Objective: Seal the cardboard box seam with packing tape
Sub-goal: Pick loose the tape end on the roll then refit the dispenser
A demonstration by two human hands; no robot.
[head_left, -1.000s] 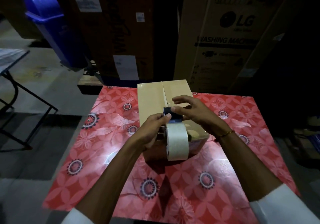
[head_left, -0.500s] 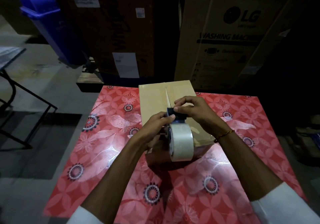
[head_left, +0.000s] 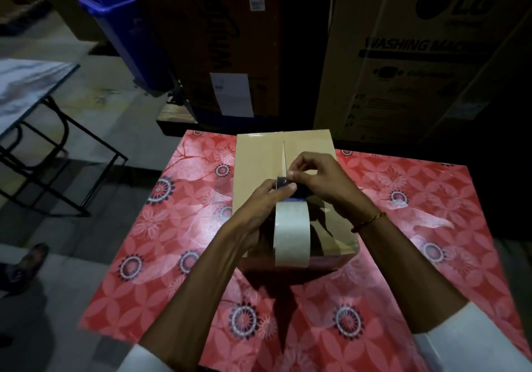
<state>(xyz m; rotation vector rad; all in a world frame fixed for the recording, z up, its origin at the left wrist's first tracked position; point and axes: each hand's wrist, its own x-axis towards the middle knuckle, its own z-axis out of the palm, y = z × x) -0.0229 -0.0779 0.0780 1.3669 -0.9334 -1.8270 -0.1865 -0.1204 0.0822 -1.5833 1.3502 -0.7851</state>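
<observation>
A brown cardboard box (head_left: 259,158) lies on the red flowered table (head_left: 172,227), its top seam (head_left: 283,155) running away from me. A tape dispenser with a pale roll of packing tape (head_left: 291,233) is held upright over the box's near half. My left hand (head_left: 259,207) grips the dispenser from the left, thumb near its serrated blade (head_left: 281,182). Over the dispenser's top end, my right hand (head_left: 319,181) pinches with fingers closed at the blade. Whether a tape end is between the fingers is hidden.
Large appliance cartons (head_left: 408,55) stand close behind the table. A blue bin (head_left: 121,32) leans at the back left. A folding table (head_left: 31,83) with black legs is to the left, and a person's sandalled foot (head_left: 28,259) is on the floor.
Both hands and the dispenser have shifted slightly farther along the box. The right fingers have curled tighter over the blade end.
</observation>
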